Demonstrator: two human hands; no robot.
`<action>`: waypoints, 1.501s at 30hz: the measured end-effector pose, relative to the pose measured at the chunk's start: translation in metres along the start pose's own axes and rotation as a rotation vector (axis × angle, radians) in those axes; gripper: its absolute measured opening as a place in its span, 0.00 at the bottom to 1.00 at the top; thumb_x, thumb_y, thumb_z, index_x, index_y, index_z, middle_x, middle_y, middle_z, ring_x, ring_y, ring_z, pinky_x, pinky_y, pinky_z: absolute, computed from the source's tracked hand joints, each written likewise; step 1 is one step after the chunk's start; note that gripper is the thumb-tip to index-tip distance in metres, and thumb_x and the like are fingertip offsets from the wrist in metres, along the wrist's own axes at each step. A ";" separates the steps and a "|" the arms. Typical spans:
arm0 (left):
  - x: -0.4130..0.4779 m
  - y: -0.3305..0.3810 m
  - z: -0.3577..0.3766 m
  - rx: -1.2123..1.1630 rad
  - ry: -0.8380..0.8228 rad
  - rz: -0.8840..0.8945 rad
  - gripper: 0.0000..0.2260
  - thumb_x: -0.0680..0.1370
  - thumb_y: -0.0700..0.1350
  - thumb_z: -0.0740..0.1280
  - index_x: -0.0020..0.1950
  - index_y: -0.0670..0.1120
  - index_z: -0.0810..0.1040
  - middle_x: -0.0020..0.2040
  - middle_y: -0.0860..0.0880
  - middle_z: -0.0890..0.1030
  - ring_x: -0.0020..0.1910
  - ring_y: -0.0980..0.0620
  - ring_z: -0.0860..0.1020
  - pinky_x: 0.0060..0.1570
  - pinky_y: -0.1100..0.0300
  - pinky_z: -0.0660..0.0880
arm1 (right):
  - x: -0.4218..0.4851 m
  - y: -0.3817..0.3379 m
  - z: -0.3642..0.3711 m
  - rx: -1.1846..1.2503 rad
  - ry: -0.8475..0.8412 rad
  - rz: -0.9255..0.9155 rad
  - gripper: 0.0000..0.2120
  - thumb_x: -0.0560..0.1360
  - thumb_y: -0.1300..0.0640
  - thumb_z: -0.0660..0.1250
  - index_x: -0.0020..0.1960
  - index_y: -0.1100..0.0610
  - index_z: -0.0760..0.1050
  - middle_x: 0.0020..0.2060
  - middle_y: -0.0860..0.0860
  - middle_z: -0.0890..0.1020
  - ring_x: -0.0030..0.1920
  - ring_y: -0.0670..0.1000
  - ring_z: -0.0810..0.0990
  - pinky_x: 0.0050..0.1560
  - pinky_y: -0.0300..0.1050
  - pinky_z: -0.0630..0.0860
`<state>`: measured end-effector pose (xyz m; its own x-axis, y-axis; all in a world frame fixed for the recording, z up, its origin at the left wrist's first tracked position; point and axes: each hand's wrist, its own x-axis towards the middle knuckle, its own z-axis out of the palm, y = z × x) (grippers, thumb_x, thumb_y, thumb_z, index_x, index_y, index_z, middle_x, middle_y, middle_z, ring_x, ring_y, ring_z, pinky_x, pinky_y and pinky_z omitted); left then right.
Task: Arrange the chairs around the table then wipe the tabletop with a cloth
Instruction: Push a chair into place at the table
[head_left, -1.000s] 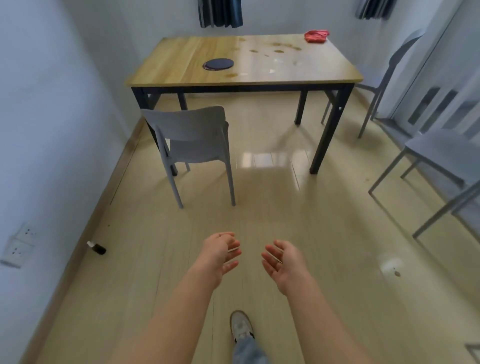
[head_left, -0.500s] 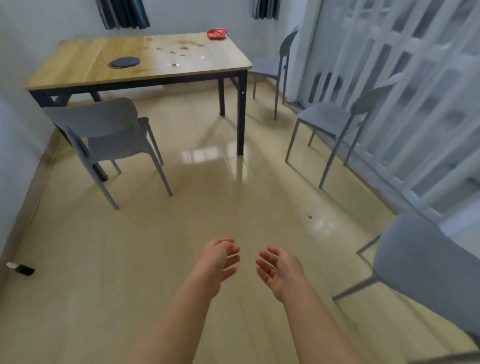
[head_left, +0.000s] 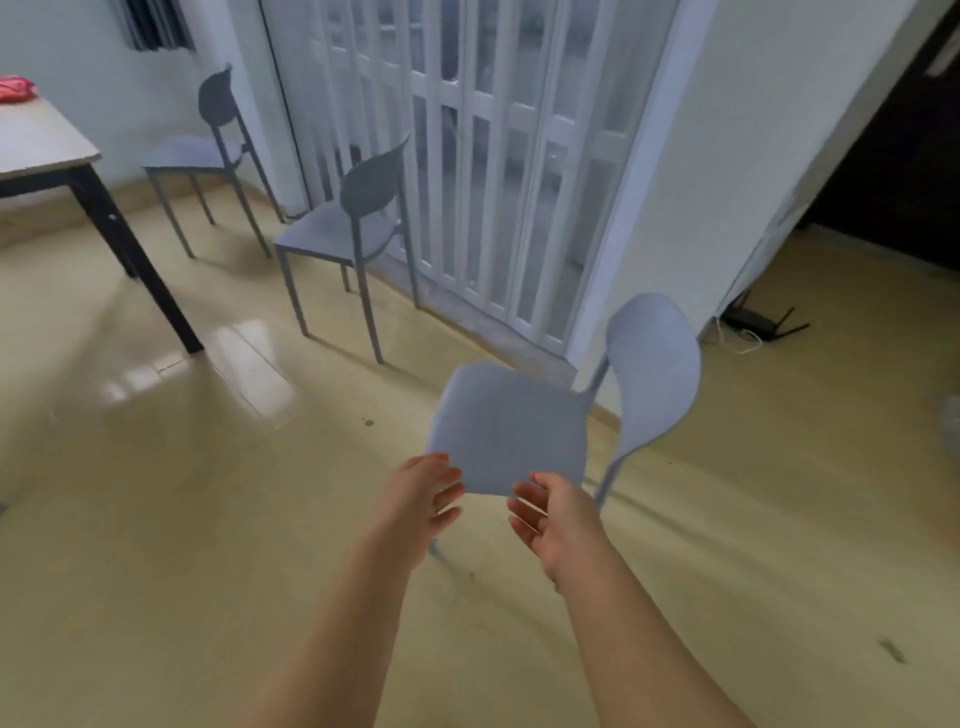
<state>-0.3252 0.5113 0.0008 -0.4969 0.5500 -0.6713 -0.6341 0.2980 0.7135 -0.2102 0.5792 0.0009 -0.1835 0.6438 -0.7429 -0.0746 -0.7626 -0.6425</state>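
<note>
A light grey chair (head_left: 511, 426) stands right in front of me, its backrest toward the right. My left hand (head_left: 421, 501) and my right hand (head_left: 550, 517) hover at the seat's near edge, fingers apart, holding nothing. Two more grey chairs stand by the folding door, one in the middle (head_left: 353, 228) and one farther back (head_left: 208, 148). The wooden table (head_left: 36, 145) shows only its right corner and a black leg at the far left. A red cloth (head_left: 15, 88) lies on that corner.
A white folding door (head_left: 467, 156) and a white wall (head_left: 727, 156) bound the room on the right. A dark doorway (head_left: 893, 156) opens at the far right, with a black router and cables (head_left: 758, 325) on the floor. Glossy beige floor lies around the chairs.
My view has swung right, away from the table and the chair beside it. The near grey chair has come to the centre and both hands have reached up to its seat edge.
</note>
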 end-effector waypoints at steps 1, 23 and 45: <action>0.001 -0.003 0.028 0.019 -0.020 -0.013 0.08 0.80 0.40 0.58 0.57 0.44 0.73 0.44 0.47 0.78 0.49 0.46 0.77 0.45 0.54 0.73 | 0.006 -0.014 -0.021 0.022 0.032 -0.007 0.04 0.77 0.61 0.60 0.45 0.57 0.72 0.36 0.53 0.78 0.34 0.52 0.76 0.35 0.43 0.73; 0.127 0.003 0.327 0.643 -0.413 0.031 0.17 0.78 0.44 0.65 0.67 0.48 0.71 0.56 0.51 0.75 0.53 0.52 0.73 0.51 0.59 0.72 | 0.182 -0.226 -0.152 0.034 0.203 -0.007 0.07 0.78 0.60 0.60 0.54 0.60 0.73 0.44 0.54 0.78 0.40 0.53 0.77 0.37 0.44 0.74; 0.138 -0.041 0.346 1.315 0.311 0.311 0.23 0.72 0.35 0.57 0.59 0.59 0.76 0.50 0.55 0.81 0.50 0.50 0.77 0.38 0.57 0.72 | 0.271 -0.274 -0.129 -0.544 -0.450 0.283 0.12 0.77 0.56 0.63 0.60 0.57 0.72 0.49 0.57 0.79 0.45 0.59 0.79 0.44 0.55 0.78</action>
<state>-0.1628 0.8445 -0.0517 -0.7336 0.5857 -0.3446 0.4578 0.8007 0.3864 -0.1132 0.9708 -0.0482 -0.5145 0.2519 -0.8197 0.5072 -0.6813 -0.5277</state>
